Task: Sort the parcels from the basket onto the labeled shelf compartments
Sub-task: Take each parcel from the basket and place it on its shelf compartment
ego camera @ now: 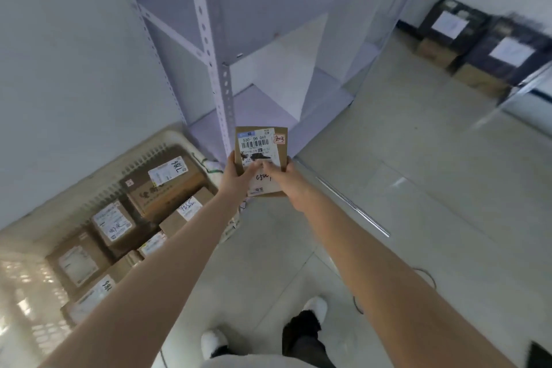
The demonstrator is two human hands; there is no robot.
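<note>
I hold a small brown cardboard parcel [260,146] in front of me with both hands. It carries a white barcode label and a red-edged sticker marked "2-3". My left hand [238,176] grips its left edge, thumb lying across the label. My right hand [279,174] grips the right edge lower down. The parcel hovers in front of the corner post of the pale metal shelf [222,75]. To the lower left stands the beige plastic basket [155,149], holding several brown labelled parcels [167,188].
The shelf's boards in view hold nothing. Dark boxes [478,45] with white sheets are stacked along the far right wall. A thin metal rod [352,206] lies on the tiled floor to the right. My feet show at the bottom.
</note>
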